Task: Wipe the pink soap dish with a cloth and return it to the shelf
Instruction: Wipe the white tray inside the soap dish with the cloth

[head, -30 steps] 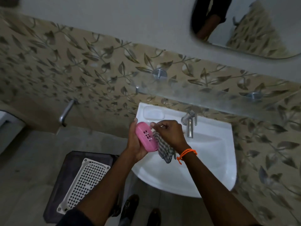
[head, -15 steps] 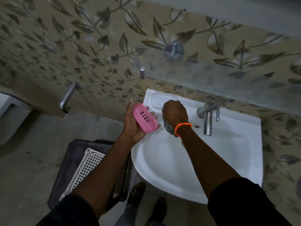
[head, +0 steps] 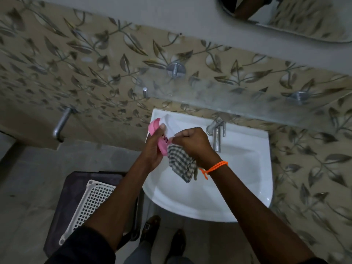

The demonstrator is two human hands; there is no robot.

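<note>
Left hand (head: 152,147) is gripping the pink soap dish (head: 161,138) edgewise over the sink (head: 247,168), thumb along its far end. Right hand (head: 192,143) is pinching the checked cloth (head: 181,162) just beside the dish, cloth hanging below the fist.

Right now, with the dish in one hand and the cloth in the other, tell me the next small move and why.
Probably rub the cloth across the dish. The left hand holds the dish on edge over the sink, and the right hand pinches the cloth right beside it, most of it hanging loose. The shelf above comes afterwards.
</note>
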